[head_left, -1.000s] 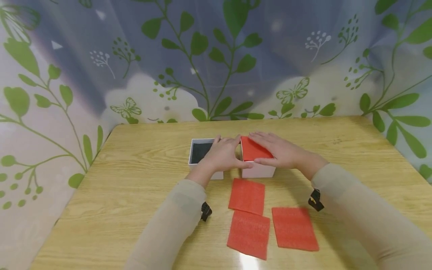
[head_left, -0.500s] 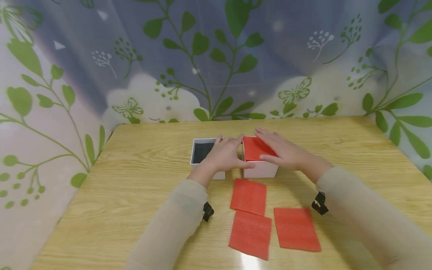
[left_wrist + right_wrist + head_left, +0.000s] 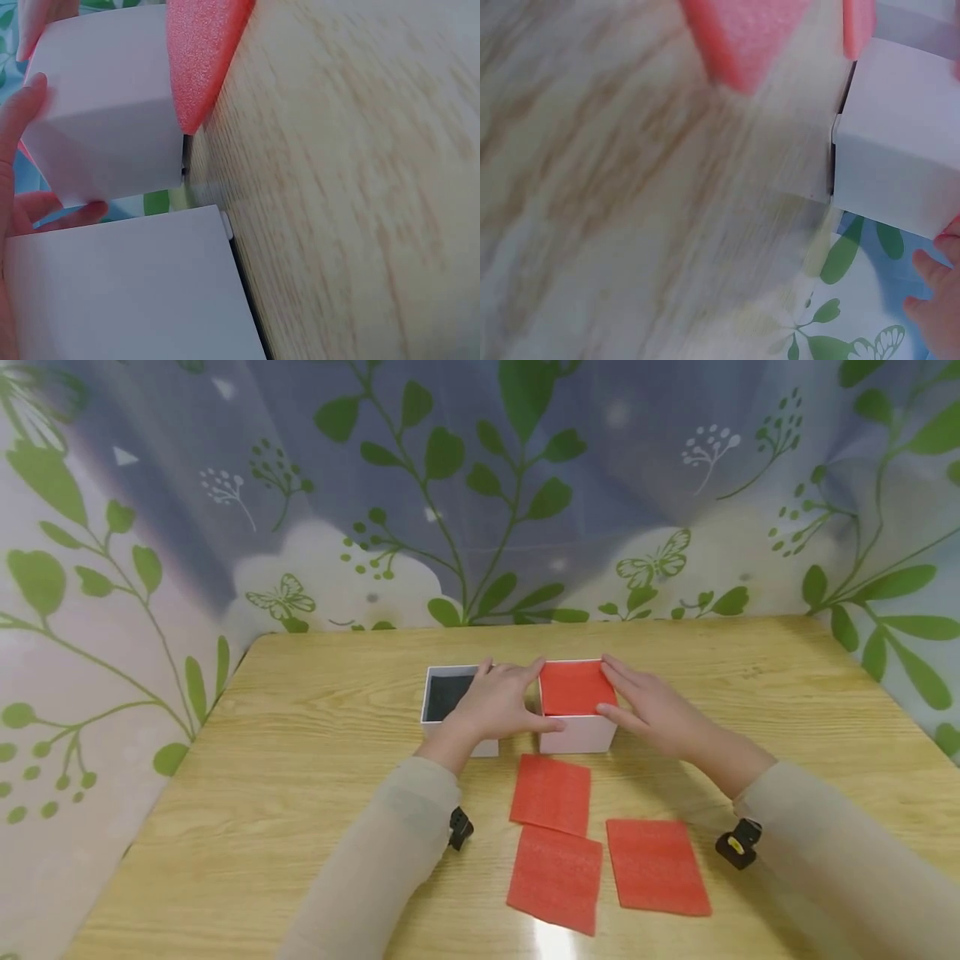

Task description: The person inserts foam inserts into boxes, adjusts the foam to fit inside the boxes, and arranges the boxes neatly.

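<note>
Nearest are two pale sleeves, the left one (image 3: 382, 852) and the right one (image 3: 847, 852), each with a black strap at the wrist. Between them on the wooden table (image 3: 262, 777) lie three red squares, thick and dimpled in the left wrist view: one near square (image 3: 555, 878), one beside it to the right (image 3: 658, 867), and one farther square (image 3: 551, 795) whose near edge meets the first. Beyond these stand two white boxes side by side with a gap between. The left box (image 3: 487, 748) has a dark insert (image 3: 444, 696) inside; the right box (image 3: 576, 737) has a red sheet (image 3: 577, 687) filling its top, level with the rim or nearly so. The left hand (image 3: 491, 703) reaches across the right part of the left box, its grip released — thumb against the near face of the right box, index finger at its far left corner. The right hand (image 3: 660, 714) has its grip relaxed too — fingers extended to the right box's far right corner, thumb at the near right of its rim. Farthest off hangs a blue and white curtain (image 3: 480, 510) printed with green leaves and butterflies.
</note>
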`<control>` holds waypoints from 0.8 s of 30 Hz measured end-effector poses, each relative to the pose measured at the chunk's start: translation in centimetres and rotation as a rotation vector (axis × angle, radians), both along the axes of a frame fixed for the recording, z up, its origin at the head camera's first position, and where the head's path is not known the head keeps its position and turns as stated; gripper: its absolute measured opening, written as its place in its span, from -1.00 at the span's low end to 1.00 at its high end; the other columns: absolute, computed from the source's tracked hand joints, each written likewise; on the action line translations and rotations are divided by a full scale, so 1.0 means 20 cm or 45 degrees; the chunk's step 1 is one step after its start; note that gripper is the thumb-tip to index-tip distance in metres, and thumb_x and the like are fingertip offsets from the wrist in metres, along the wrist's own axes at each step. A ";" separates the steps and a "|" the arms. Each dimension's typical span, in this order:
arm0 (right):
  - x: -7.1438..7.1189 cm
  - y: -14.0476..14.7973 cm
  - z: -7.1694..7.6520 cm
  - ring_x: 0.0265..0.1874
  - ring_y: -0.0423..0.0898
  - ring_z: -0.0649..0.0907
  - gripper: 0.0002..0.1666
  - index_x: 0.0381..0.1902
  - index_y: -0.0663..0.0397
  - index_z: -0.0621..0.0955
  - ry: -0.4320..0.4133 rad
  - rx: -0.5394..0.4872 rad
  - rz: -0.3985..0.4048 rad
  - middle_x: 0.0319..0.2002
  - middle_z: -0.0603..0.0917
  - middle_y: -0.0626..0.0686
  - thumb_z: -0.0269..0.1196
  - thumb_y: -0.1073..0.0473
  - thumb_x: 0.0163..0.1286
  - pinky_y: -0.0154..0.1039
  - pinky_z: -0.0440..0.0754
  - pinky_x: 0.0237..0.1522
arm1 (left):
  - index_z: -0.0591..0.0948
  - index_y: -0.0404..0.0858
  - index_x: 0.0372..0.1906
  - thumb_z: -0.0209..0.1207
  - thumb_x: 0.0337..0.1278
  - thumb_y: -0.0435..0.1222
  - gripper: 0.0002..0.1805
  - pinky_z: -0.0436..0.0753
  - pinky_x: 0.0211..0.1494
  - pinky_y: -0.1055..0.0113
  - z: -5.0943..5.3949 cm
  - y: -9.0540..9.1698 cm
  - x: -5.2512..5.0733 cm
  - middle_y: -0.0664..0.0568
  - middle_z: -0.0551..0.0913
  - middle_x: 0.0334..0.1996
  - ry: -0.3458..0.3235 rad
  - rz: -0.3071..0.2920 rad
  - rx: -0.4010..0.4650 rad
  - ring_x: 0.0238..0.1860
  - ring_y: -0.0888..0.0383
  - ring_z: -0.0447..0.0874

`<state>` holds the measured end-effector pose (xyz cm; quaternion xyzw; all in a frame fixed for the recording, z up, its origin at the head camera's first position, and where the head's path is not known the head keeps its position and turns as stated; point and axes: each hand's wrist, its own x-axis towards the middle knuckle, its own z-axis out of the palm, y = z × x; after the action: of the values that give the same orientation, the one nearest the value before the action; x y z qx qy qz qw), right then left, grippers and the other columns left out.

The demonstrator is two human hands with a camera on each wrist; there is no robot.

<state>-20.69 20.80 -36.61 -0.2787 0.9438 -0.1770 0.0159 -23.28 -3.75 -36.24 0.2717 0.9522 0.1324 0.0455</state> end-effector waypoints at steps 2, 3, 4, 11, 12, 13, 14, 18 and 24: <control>0.00 0.00 0.00 0.34 0.27 0.12 -0.17 0.42 0.33 0.03 0.000 -0.010 0.004 0.43 -0.01 0.25 -0.05 -0.13 0.46 0.18 0.06 0.29 | 0.07 -0.12 0.46 0.11 -0.15 0.39 0.11 -0.15 0.39 -0.05 0.00 0.00 0.00 0.06 0.33 0.31 -0.002 -0.003 -0.002 0.29 0.03 0.24; 0.01 0.00 -0.01 0.34 0.27 0.12 -0.17 0.42 0.33 0.03 0.002 -0.010 0.005 0.43 -0.01 0.26 -0.05 -0.13 0.46 0.18 0.06 0.29 | 0.07 -0.12 0.47 0.11 -0.15 0.39 0.11 -0.15 0.39 -0.05 0.00 0.00 0.00 0.07 0.33 0.32 -0.005 -0.003 -0.004 0.30 0.02 0.23; 0.01 0.00 -0.01 0.34 0.27 0.12 -0.17 0.42 0.33 0.03 0.010 -0.005 0.003 0.43 0.00 0.26 -0.05 -0.13 0.46 0.18 0.06 0.29 | 0.06 -0.12 0.47 0.10 -0.15 0.39 0.11 -0.15 0.39 -0.05 0.00 0.00 0.00 0.07 0.32 0.32 -0.006 -0.002 -0.008 0.30 0.02 0.23; 0.00 -0.01 -0.01 0.35 0.23 0.11 -0.16 0.42 0.33 0.03 0.049 0.061 0.003 0.43 0.00 0.25 -0.09 -0.16 0.47 0.15 0.04 0.31 | 0.07 -0.12 0.47 0.11 -0.15 0.39 0.11 -0.15 0.39 -0.05 0.00 0.00 0.00 0.07 0.33 0.31 0.005 0.006 -0.013 0.30 0.03 0.23; 0.00 0.00 -0.01 0.36 0.23 0.09 -0.16 0.43 0.33 0.01 0.025 0.046 0.003 0.43 -0.02 0.25 -0.10 -0.17 0.47 0.15 0.03 0.31 | 0.06 -0.12 0.47 0.11 -0.15 0.39 0.12 -0.15 0.39 -0.05 0.00 0.00 0.00 0.07 0.33 0.31 0.001 0.006 -0.011 0.30 0.03 0.23; 0.00 0.01 0.00 0.37 0.23 0.07 -0.15 0.43 0.32 -0.01 -0.007 0.023 0.001 0.44 -0.03 0.25 -0.10 -0.17 0.47 0.16 0.02 0.31 | 0.06 -0.13 0.47 0.11 -0.15 0.39 0.12 -0.16 0.40 -0.04 0.00 0.00 0.00 0.07 0.33 0.31 -0.003 0.005 -0.008 0.30 0.03 0.23; 0.01 0.02 0.00 0.38 0.23 0.04 -0.15 0.44 0.29 -0.04 -0.048 -0.008 -0.003 0.44 -0.06 0.25 -0.11 -0.17 0.47 0.18 0.01 0.31 | 0.05 -0.14 0.47 0.11 -0.16 0.39 0.14 -0.16 0.40 -0.04 0.00 0.01 0.00 0.07 0.34 0.30 -0.008 0.004 -0.001 0.30 0.03 0.23; 0.02 0.06 0.04 0.39 0.22 -0.02 -0.20 0.45 0.22 -0.03 -0.204 -0.154 0.004 0.45 -0.08 0.21 -0.09 -0.12 0.48 0.23 -0.01 0.29 | 0.01 -0.18 0.47 0.12 -0.19 0.40 0.18 -0.17 0.40 -0.02 0.00 0.02 -0.01 0.09 0.38 0.28 -0.031 0.017 0.005 0.31 0.03 0.23; 0.03 0.06 0.05 0.39 0.19 0.04 -0.24 0.45 0.16 0.08 -0.251 -0.143 0.021 0.46 -0.04 0.13 -0.06 -0.12 0.47 0.20 0.10 0.27 | 0.02 -0.19 0.47 0.13 -0.20 0.40 0.19 -0.18 0.41 -0.01 0.01 0.01 0.00 0.10 0.39 0.27 -0.039 0.045 -0.018 0.31 0.04 0.22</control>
<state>-20.04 22.04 -35.71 -0.2681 0.9239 -0.2560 0.0943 -23.26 -3.54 -35.99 0.2522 0.9569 0.1307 0.0597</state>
